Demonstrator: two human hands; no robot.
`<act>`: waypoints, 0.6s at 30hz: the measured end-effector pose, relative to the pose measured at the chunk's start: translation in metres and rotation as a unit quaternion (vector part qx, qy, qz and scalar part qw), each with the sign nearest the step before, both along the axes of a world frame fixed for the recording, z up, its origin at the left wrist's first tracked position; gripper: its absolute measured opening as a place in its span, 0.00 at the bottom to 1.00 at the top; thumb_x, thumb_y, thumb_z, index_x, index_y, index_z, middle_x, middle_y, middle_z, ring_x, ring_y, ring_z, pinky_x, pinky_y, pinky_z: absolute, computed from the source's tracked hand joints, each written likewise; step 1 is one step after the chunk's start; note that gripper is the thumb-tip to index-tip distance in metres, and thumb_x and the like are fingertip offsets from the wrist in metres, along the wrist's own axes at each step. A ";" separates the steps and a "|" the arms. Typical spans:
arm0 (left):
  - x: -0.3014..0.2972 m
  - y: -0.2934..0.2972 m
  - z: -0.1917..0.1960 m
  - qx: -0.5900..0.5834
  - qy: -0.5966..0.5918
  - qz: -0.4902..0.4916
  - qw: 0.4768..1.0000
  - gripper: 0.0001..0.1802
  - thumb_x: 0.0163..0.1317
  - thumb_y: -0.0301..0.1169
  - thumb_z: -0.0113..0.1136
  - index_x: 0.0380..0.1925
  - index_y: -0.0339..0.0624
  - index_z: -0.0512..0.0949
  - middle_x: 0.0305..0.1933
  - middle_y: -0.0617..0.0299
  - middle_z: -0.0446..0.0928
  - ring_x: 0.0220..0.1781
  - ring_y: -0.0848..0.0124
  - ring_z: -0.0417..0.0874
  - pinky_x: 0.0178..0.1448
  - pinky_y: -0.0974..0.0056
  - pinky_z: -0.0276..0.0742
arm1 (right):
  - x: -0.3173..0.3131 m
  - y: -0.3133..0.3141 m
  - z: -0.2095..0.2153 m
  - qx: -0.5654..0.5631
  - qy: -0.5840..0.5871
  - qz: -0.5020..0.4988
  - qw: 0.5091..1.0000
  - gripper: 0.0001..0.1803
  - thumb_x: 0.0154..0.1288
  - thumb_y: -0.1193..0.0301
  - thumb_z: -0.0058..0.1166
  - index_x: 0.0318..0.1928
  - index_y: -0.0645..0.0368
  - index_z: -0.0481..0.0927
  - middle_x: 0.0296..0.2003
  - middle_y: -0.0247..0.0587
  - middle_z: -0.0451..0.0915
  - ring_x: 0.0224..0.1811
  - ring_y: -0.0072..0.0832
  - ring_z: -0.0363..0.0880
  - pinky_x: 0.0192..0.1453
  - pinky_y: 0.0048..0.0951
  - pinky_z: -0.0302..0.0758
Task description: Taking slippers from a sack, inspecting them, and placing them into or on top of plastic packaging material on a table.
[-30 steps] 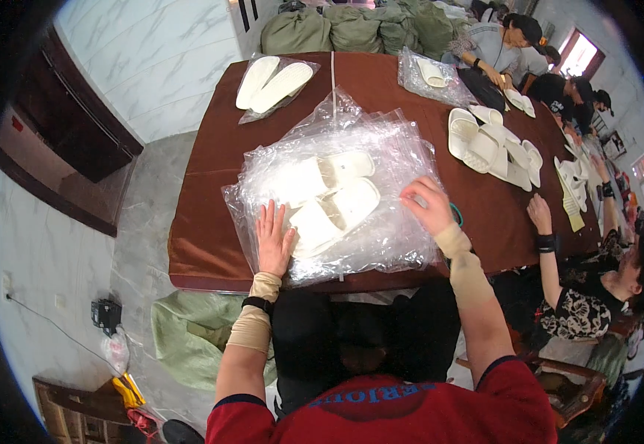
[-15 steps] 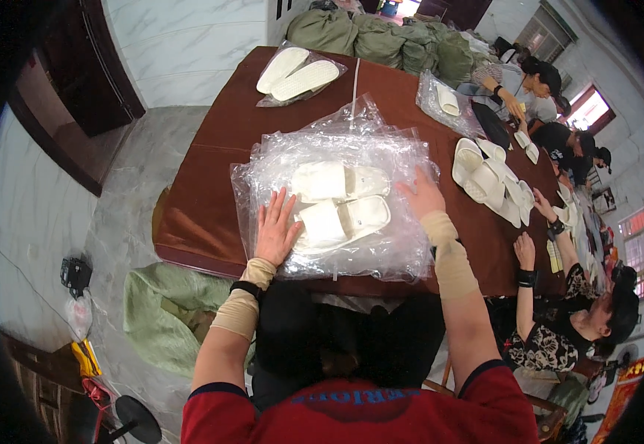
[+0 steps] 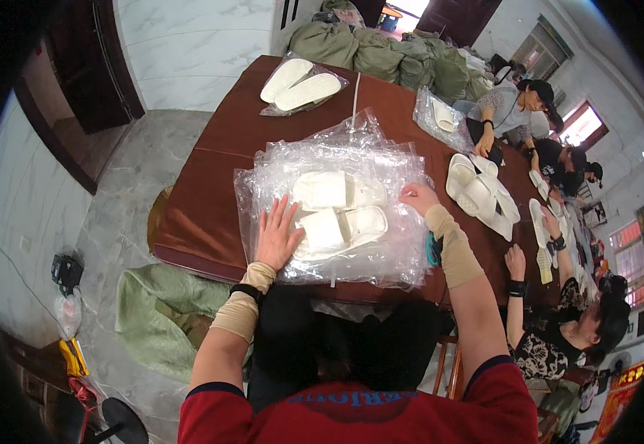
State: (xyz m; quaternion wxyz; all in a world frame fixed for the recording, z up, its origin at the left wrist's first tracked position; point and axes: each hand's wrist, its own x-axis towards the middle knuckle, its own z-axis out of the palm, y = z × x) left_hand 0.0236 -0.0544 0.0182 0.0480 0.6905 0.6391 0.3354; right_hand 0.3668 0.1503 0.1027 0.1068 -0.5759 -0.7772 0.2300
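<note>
- The person is leaning over a brown tabletop [image 3: 211, 185], working on a stack of clear plastic bags [image 3: 337, 159] spread in front of them.
- A pair of white slippers [image 3: 340, 211] is lying side by side in the middle of that stack, apparently inside the top bag.
- The left hand [image 3: 277, 235] is pressing down flat, fingers spread wide, on the near left part of the plastic just beside the slippers; it is gripping nothing.
- The right hand [image 3: 418, 198] is resting at the right edge of the pair, fingers curled loosely; whether it is pinching the film I cannot tell.
- To my eye the bagging step is under way, the pair being settled and flattened.
- The next move would be calling for a firm hold on the slippery bag mouth while the other hand is keeping the pair steady.
- Other people are handling more white slippers [image 3: 477, 192] farther along on the right.
</note>
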 end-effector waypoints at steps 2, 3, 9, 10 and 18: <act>0.004 0.001 0.001 0.000 -0.004 -0.008 1.000 0.31 0.64 0.43 0.50 0.66 0.48 0.59 0.74 0.56 0.48 0.76 0.55 0.46 0.74 0.43 0.38 | 0.005 0.003 0.018 -0.054 -0.002 0.051 0.997 0.21 0.59 0.64 0.58 0.52 0.57 0.74 0.43 0.47 0.80 0.42 0.32 0.81 0.45 0.28 0.75; 0.007 0.003 0.002 0.006 -0.007 -0.013 1.000 0.32 0.64 0.44 0.50 0.66 0.48 0.59 0.74 0.56 0.48 0.76 0.55 0.46 0.74 0.43 0.38 | 0.017 0.008 0.030 -0.053 -0.004 0.046 0.998 0.21 0.59 0.64 0.58 0.52 0.57 0.74 0.43 0.47 0.80 0.42 0.32 0.81 0.45 0.28 0.75; -0.003 -0.003 0.000 0.002 -0.008 -0.004 1.000 0.32 0.64 0.45 0.50 0.67 0.49 0.59 0.74 0.56 0.48 0.76 0.56 0.46 0.74 0.43 0.39 | 0.004 -0.023 0.060 -0.288 0.710 -0.017 0.642 0.13 0.64 0.67 0.50 0.47 0.57 0.78 0.45 0.47 0.80 0.43 0.38 0.81 0.49 0.34 0.77; 0.001 0.003 0.003 0.009 -0.005 -0.010 1.000 0.33 0.64 0.45 0.50 0.67 0.50 0.59 0.74 0.56 0.48 0.76 0.56 0.46 0.74 0.43 0.40 | 0.014 -0.022 0.048 -0.285 0.539 0.047 0.791 0.17 0.64 0.70 0.50 0.51 0.63 0.74 0.46 0.47 0.79 0.46 0.35 0.79 0.52 0.32 0.76; -0.001 -0.004 0.005 -0.036 -0.001 -0.010 0.999 0.34 0.64 0.43 0.49 0.68 0.50 0.56 0.75 0.57 0.47 0.76 0.57 0.44 0.74 0.44 0.38 | -0.047 -0.049 0.013 -0.174 0.078 0.021 0.981 0.37 0.57 0.58 0.60 0.67 0.46 0.62 0.61 0.51 0.68 0.62 0.46 0.66 0.66 0.40 0.62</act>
